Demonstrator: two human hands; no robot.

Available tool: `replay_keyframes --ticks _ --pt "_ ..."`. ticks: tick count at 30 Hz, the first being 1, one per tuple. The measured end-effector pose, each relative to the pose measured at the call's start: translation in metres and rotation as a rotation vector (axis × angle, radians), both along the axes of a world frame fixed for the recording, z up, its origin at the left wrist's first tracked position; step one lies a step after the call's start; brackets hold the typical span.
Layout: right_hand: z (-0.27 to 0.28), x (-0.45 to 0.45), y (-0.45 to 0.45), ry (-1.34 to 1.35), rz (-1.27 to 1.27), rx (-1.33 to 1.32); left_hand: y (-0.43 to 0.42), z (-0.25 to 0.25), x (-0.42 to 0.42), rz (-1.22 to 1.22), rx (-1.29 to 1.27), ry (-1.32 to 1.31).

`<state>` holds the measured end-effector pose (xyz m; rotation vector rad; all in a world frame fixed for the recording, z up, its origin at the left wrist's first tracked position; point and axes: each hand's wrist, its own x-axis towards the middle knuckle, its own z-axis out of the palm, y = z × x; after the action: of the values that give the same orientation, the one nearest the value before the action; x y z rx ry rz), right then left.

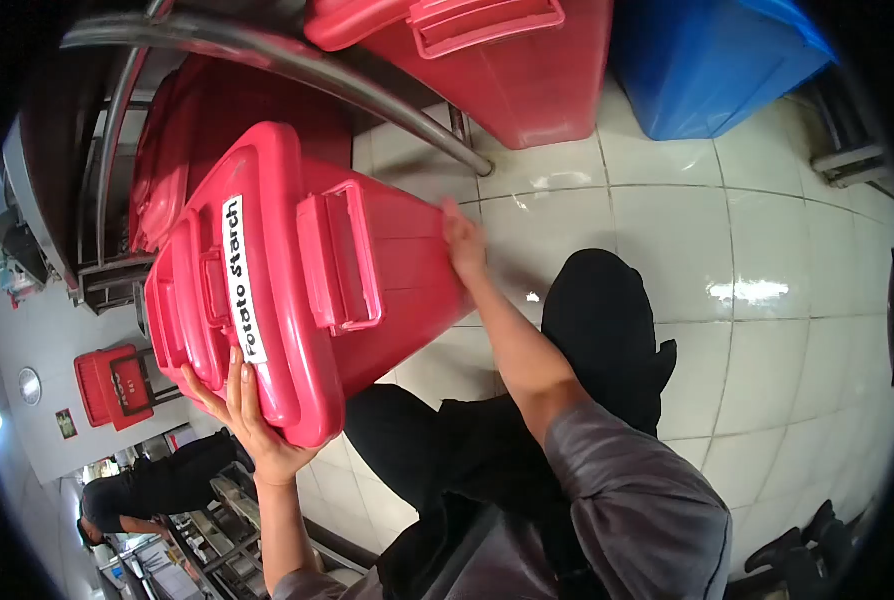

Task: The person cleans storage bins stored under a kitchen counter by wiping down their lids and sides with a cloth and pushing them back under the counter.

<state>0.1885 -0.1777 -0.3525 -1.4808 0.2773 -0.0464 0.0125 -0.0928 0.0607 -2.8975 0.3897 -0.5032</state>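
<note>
A red plastic bin [417, 255] with a lid [282, 300] and a white label reading "Potato Starch" [242, 280] is right before me, its lid end towards the left of the view. My left hand [257, 420] rests on the lid's near corner, fingers spread flat over its top beside the label. Down at the bin's base, my right hand [464, 245] grips the bottom edge; its fingers are slightly blurred and partly hidden. A red handle [345, 258] shows on the bin's side, touched by neither hand.
Another red bin [527, 85] and a blue bin [712, 70] stand farther off on the tiled floor [767, 380]. A metal table frame [367, 90] runs past my bin, with a darker red bin [257, 110] behind. A person [157, 490] bends over a work area.
</note>
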Motion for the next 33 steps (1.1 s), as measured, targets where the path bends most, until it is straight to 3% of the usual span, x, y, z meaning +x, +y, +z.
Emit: replay_keyframes --ticks 1,3,6,9,12,15,17,19,22,27,28,32,33 --pt "-0.074 -0.011 0.009 0.094 0.035 -0.203 -0.001 -0.001 0.003 0.002 -0.005 -0.003" --pt "-0.111 -0.023 0.015 0.314 0.085 -0.254 0.001 -0.001 0.009 0.000 0.003 -0.002" --pt "-0.083 -0.050 0.002 0.593 0.152 -0.171 -0.009 -0.002 0.014 0.064 -0.041 -0.014" --pt "0.011 -0.057 -0.005 0.887 0.102 -0.201 -0.013 -0.001 0.026 0.081 -0.093 -0.035" --pt "0.090 -0.070 -0.029 0.196 0.234 -0.094 -0.023 -0.001 0.045 0.117 -0.102 -0.073" --pt "0.185 -0.049 -0.081 0.019 0.369 0.302 -0.031 -0.001 0.059 0.119 -0.110 -0.119" --pt "0.245 -0.023 -0.112 -0.210 0.175 0.447 -0.035 0.001 0.059 0.140 -0.126 -0.099" --pt "0.298 -0.004 -0.139 -0.406 0.107 0.127 -0.034 0.001 0.059 0.144 -0.136 -0.084" --pt "0.311 0.023 -0.122 -0.131 0.435 0.478 -0.035 0.001 0.056 0.130 -0.169 -0.092" --pt "0.321 0.081 -0.068 -0.214 0.427 0.577 -0.035 0.000 0.055 0.132 -0.193 -0.090" --pt "0.323 0.074 -0.074 -0.233 0.411 0.408 -0.034 0.000 0.054 0.137 -0.185 -0.091" --pt "0.294 0.020 -0.073 -0.425 0.320 0.743 -0.033 0.001 0.056 0.144 -0.153 -0.103" --pt "0.298 0.022 -0.078 -0.369 0.319 0.626 -0.032 0.000 0.058 0.136 -0.160 -0.114"
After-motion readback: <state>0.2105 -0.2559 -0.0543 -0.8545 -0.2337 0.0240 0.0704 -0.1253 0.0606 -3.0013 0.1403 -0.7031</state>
